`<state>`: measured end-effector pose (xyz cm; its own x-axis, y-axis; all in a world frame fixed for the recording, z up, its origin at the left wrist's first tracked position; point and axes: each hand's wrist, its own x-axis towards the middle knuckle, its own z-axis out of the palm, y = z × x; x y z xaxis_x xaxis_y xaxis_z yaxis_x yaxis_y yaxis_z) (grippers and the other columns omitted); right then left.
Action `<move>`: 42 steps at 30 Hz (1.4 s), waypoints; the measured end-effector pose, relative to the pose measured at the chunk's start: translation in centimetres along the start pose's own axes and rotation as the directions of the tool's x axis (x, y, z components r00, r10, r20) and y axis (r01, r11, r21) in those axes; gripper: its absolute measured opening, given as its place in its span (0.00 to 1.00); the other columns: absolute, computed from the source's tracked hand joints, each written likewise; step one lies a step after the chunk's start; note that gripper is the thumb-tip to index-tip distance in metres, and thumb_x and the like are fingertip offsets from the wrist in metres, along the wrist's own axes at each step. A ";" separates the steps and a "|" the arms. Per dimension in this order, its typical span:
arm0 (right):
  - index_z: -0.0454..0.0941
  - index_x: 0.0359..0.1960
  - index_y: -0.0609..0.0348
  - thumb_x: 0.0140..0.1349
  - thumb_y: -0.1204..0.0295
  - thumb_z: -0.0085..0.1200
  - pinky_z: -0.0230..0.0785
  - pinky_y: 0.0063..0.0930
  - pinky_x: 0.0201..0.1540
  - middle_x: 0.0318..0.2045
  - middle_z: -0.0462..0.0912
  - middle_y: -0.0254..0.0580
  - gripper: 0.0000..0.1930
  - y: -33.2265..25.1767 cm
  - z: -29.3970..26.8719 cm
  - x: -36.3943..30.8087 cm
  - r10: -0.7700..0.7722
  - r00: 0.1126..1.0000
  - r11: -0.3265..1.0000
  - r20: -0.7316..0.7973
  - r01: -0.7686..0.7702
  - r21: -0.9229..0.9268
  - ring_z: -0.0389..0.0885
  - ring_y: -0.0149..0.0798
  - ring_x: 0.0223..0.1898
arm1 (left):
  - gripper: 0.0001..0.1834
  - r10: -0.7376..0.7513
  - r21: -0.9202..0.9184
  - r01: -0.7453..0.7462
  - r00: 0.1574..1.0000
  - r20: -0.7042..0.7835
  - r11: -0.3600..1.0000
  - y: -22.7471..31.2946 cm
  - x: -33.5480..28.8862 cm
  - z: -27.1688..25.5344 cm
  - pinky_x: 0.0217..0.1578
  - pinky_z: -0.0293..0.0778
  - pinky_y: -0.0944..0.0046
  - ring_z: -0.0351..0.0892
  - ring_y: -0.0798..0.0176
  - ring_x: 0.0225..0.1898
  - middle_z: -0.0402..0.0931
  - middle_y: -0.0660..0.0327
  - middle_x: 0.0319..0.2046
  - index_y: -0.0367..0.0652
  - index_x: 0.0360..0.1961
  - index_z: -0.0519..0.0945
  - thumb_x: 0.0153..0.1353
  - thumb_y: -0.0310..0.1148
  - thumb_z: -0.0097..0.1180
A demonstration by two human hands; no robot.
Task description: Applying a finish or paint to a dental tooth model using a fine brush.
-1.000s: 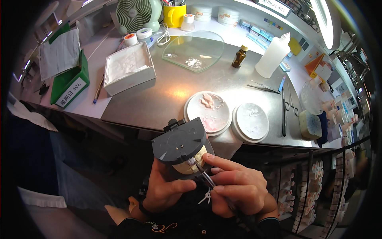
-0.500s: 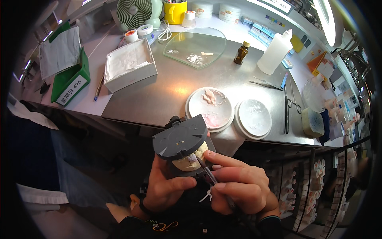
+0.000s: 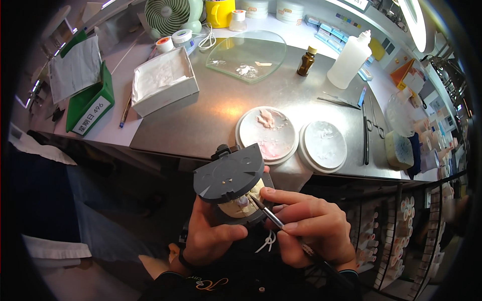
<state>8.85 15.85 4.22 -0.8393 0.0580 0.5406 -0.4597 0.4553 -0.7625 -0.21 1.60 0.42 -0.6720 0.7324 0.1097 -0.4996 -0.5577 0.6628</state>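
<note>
My left hand (image 3: 213, 238) is closed round a dark grey dental articulator (image 3: 228, 173), held in front of the bench edge. Between its plates sits a cream dental model (image 3: 233, 207) with a pale purplish patch among its teeth. In my right hand (image 3: 316, 226) is a slim brush (image 3: 271, 216) with a metal ferrule, pinched between thumb and fingers. Its dark tip meets the model's teeth or is very near them. The right index fingertip rests by the model's side. Just beyond stand a round white dish (image 3: 273, 149) with pinkish paste and a second white dish (image 3: 325, 145) with whitish residue.
On the metal bench top (image 3: 196, 125) are a glass slab (image 3: 236, 55) with white powder, a brown bottle (image 3: 307, 62), a white squeeze bottle (image 3: 349, 62), tweezers (image 3: 339, 102) and a sponge (image 3: 399, 150). A tissue box (image 3: 165, 95) and green tray (image 3: 93, 108) stand left. Another person's leg (image 3: 115, 215) shows at left.
My right hand and the brush's handle have shifted slightly right, while the brush tip stays at the model. The articulator remains in my left hand, nearly still. The view has tilted slightly.
</note>
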 end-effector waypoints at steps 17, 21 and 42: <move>0.70 0.33 0.61 0.56 0.75 0.54 0.70 0.25 0.26 0.26 0.75 0.41 0.06 1.2 -2.6 -1.8 -0.327 0.867 0.833 -0.376 0.077 -0.547 0.75 0.37 0.24 | 0.48 0.008 0.043 -0.003 0.991 -0.130 0.999 0.2 -0.2 1.0 0.63 0.53 0.49 0.57 0.39 0.62 0.57 0.35 0.58 0.29 0.61 0.54 0.40 0.34 0.66; 0.71 0.28 0.62 0.61 0.70 0.49 0.65 0.30 0.32 0.26 0.74 0.38 0.08 3.6 -11.0 -2.4 -0.237 0.608 0.497 -0.758 -0.594 -0.633 0.71 0.34 0.26 | 0.47 0.000 -0.017 -0.001 0.997 -0.072 1.000 0.3 -0.4 0.1 0.61 0.57 0.49 0.57 0.37 0.61 0.57 0.34 0.58 0.31 0.61 0.54 0.41 0.32 0.67; 0.75 0.35 0.67 0.49 0.75 0.62 0.79 0.29 0.32 0.27 0.77 0.46 0.14 -0.3 0.3 -2.1 -0.287 0.957 0.915 -0.037 0.263 -0.305 0.81 0.57 0.39 | 0.43 -0.070 0.002 0.070 0.997 -0.023 0.998 -0.7 -1.1 0.3 0.57 0.63 0.58 0.64 0.58 0.58 0.62 0.54 0.55 0.44 0.62 0.51 0.46 0.14 0.58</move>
<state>10.66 15.33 3.16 -0.6605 -0.0423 0.7497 -0.5529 0.7029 -0.4474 1.04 1.27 0.08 -0.6479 0.7603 0.0461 -0.5445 -0.5046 0.6700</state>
